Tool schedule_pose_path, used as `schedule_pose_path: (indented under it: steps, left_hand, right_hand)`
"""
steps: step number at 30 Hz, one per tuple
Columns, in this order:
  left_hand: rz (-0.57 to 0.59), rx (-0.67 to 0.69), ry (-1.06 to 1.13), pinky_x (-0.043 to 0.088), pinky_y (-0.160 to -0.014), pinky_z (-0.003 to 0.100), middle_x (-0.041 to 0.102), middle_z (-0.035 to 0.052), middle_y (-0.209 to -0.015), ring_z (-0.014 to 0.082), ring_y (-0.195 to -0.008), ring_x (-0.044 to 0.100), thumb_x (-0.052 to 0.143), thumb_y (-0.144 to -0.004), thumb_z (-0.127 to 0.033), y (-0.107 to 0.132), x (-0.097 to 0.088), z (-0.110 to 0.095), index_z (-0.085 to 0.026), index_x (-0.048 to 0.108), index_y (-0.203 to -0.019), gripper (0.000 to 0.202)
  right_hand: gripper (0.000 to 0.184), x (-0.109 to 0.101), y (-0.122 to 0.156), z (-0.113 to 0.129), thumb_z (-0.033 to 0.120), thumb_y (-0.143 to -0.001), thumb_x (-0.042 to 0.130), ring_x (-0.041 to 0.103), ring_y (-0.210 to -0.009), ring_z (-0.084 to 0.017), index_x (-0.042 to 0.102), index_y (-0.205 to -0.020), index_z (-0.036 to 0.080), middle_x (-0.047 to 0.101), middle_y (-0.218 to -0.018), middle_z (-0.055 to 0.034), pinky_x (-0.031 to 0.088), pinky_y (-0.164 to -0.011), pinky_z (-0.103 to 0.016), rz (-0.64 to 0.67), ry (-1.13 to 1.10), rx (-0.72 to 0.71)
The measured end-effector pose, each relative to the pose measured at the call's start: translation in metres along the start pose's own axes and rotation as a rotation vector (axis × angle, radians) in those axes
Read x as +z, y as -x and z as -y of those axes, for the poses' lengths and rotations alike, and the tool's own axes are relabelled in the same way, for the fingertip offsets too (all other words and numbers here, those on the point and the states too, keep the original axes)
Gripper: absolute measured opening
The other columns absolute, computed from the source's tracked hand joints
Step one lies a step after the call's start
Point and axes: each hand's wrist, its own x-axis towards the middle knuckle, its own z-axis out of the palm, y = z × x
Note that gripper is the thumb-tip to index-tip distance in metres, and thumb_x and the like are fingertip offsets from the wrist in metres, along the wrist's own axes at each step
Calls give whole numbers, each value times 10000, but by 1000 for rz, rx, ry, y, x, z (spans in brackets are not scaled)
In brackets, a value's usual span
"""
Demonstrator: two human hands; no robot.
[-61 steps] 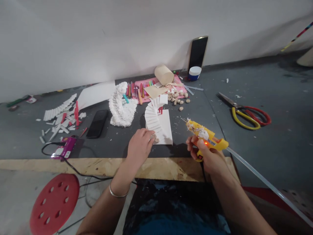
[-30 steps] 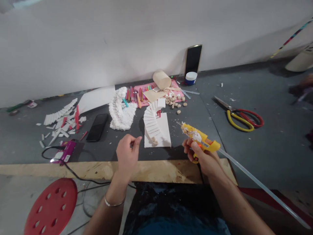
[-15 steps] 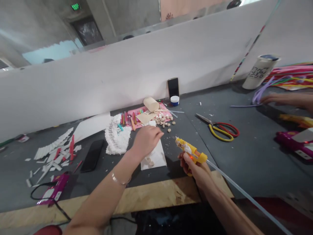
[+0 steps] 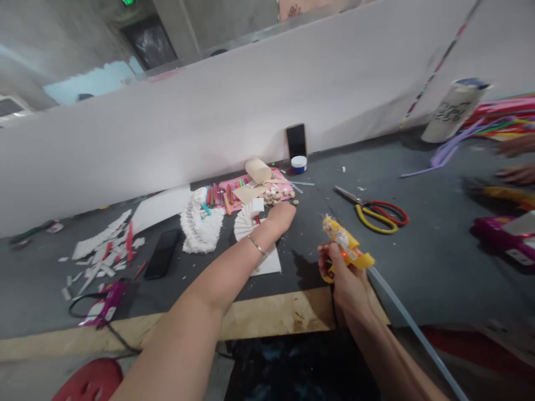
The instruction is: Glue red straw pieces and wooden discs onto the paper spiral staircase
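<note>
My right hand (image 4: 340,264) grips a yellow hot glue gun (image 4: 343,239) held above the table's front edge. A long clear glue stick (image 4: 401,306) runs out of its back, and a small red light glows on its side. My left hand (image 4: 284,216) reaches down beside a pile of small round wooden pieces (image 4: 273,196); its fingers are hidden behind the back of the hand. Under the left wrist lie a fan of white strips (image 4: 242,225) and a white sheet (image 4: 271,262), both partly covered by the arm.
Red-and-yellow scissors (image 4: 376,216) lie right of centre. A black phone (image 4: 162,253), a fluffy white piece (image 4: 203,228) and white scraps (image 4: 102,262) are on the left. Behind stand a propped phone (image 4: 296,139) and a small jar (image 4: 298,164). Another person's hands (image 4: 518,159) are at far right.
My left hand has moved right and forward to the wooden pieces, uncovering the white strip fan. The glue gun has shifted slightly right and up. The other person's hand has left the purple strands.
</note>
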Motion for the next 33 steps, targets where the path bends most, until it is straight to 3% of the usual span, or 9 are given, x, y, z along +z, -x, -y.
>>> schedule_pose_path:
  steps: [3, 6, 9, 14, 18, 23, 28, 33]
  left_hand:
    - [7, -24, -42, 499, -886, 373, 693, 197, -971, 254, -976, 668, 461, -858, 2, 26, -5, -9, -85, 641, -919, 209]
    - [-37, -26, -21, 510, -851, 358, 681, 154, -1014, 234, -962, 656, 445, -942, -147, 75, -12, -23, -122, 597, -1061, 194]
    - [-144, -25, 325, 513, -802, 310, 697, 66, -941, 185, -876, 653, 534, -914, -205, 133, -15, -38, -188, 623, -1033, 150]
    - [-203, -239, 702, 505, -756, 283, 709, 52, -955, 166, -842, 645, 565, -897, -250, 198, -2, -46, -186, 672, -1049, 197]
    - [-234, -319, 755, 490, -765, 288, 704, 72, -1017, 178, -874, 642, 533, -926, -313, 220, 10, -44, -186, 686, -1056, 238]
    - [-257, -352, 755, 460, -678, 266, 677, 52, -873, 162, -765, 604, 553, -916, -405, 240, 16, -54, -178, 689, -963, 268]
    - [-396, -397, 838, 477, -679, 257, 677, 53, -887, 155, -773, 615, 608, -870, -355, 250, 28, -57, -181, 692, -1023, 246]
    - [-538, -456, 959, 488, -686, 250, 688, 48, -861, 148, -770, 629, 666, -828, -389, 251, 26, -40, -179, 690, -1012, 280]
  right_hand:
    - [378, -3, 1, -1, 577, -733, 738, 466, -496, -97, 639, -789, 217, 563, -586, 40, 353, -431, -225, -68, 4, -3]
    - [389, -4, 1, -1, 575, -713, 749, 477, -508, -100, 643, -774, 205, 558, -594, 34, 363, -432, -223, -113, -8, 44]
    - [370, -3, 2, -2, 556, -742, 734, 463, -496, -91, 646, -777, 198, 554, -592, 35, 355, -433, -218, -84, -21, 39]
    - [389, -3, -2, -12, 571, -773, 701, 449, -454, -73, 637, -782, 188, 554, -569, 47, 343, -423, -204, 17, 33, -28]
    - [419, -4, -5, -15, 601, -799, 659, 437, -430, -71, 631, -774, 184, 521, -519, 55, 325, -407, -201, 73, 108, -75]
    - [412, -2, -3, -11, 581, -844, 619, 427, -421, -60, 630, -763, 177, 500, -491, 61, 313, -409, -189, 124, 139, -88]
    - [402, -2, -4, -11, 573, -827, 641, 416, -411, -59, 618, -767, 176, 499, -489, 62, 306, -391, -187, 172, 105, -78]
    - [416, -3, -5, -12, 588, -801, 659, 413, -394, -61, 613, -757, 177, 505, -489, 61, 305, -376, -195, 202, 105, -70]
